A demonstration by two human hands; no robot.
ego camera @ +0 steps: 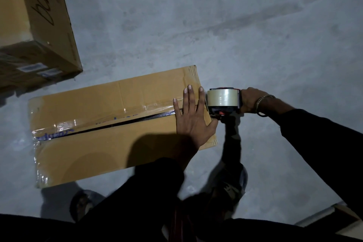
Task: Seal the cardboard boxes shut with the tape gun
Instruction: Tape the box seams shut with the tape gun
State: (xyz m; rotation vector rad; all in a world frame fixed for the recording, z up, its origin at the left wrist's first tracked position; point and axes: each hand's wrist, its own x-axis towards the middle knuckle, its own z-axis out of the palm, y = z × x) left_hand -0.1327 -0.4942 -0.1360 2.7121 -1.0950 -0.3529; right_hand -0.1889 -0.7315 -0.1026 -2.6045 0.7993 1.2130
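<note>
Left hand (191, 119): fingers spread, flat on the right end of the cardboard box (110, 124) lying on the concrete floor (235, 35). Right hand (250, 99): gripping the tape gun (224, 101) at the box's right edge. Second box (33, 25): far left.

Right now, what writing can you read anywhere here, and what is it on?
Big box: black handwriting, cut off, unreadable.
Its white labels: too blurred.
Flat box: blue print under tape along the seam, unreadable.
Tape gun: no text visible.
</note>
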